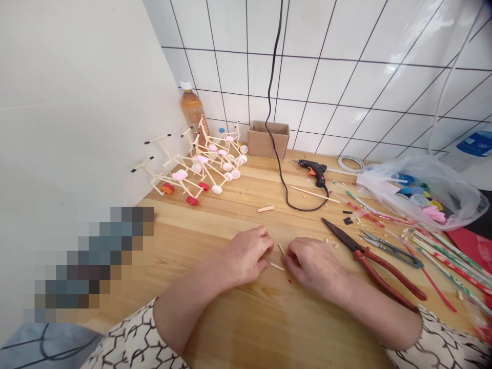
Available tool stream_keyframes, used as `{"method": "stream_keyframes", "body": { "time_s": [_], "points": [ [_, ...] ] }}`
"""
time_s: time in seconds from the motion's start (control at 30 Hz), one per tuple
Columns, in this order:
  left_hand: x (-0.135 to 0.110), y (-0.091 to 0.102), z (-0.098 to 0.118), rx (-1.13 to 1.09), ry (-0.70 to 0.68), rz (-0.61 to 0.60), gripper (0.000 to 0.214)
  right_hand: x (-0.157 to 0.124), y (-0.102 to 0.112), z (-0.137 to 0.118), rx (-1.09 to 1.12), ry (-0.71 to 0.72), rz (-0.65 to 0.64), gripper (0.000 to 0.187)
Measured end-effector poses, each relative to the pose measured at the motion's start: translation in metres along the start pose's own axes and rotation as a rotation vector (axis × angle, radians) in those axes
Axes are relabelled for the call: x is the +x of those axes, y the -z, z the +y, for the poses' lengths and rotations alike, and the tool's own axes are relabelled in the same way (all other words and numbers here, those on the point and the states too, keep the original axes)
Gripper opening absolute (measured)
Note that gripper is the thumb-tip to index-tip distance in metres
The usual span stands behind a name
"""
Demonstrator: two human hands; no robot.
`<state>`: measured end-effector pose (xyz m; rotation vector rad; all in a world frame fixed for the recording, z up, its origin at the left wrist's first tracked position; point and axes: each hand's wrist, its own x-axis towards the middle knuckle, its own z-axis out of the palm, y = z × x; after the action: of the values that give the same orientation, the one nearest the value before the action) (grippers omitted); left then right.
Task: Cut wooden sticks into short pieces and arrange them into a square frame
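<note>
Two bare hands meet low on a wooden counter (269,328), the left hand (244,256) and right hand (313,265) curled inward, their fingers (265,245) drawn narrow. Between them lie two short wooden sticks (277,266). The nearer stick runs from under the left fingertips toward the near right, and the left hand is closest to it. The farther stick (282,249) slants just beside the right hand's fingers. Whether either stick is gripped cannot be told.

To the right rest red-handled pliers (374,261) and steel snips (392,250). Farther off lie a hot glue gun (313,171) with its black cord (277,128), a plastic bag of bottle caps (418,192) and striped straws (449,261). At far left, stick frames on bottle-cap wheels (200,164) stand before an amber drink bottle (193,110), beside a cardboard box (268,139). No label can be read.
</note>
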<state>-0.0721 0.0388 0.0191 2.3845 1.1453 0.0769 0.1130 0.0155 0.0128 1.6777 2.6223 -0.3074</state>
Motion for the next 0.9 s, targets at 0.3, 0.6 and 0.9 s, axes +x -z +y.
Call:
{"method": "stream_keyframes", "body": {
  "time_s": [0.3,0.6,0.9],
  "points": [
    [0.002,-0.006,0.001,-0.050,-0.033,0.050,0.012,0.004,-0.004,-0.009,0.041,0.029,-0.001,0.021],
    [0.001,-0.002,0.002,-0.053,-0.100,0.018,0.014,0.004,0.012,0.005,0.148,0.010,-0.033,0.023],
    [0.004,-0.004,0.002,-0.021,-0.097,0.005,0.016,-0.013,0.032,0.031,0.194,0.053,-0.161,0.006]
  ]
}}
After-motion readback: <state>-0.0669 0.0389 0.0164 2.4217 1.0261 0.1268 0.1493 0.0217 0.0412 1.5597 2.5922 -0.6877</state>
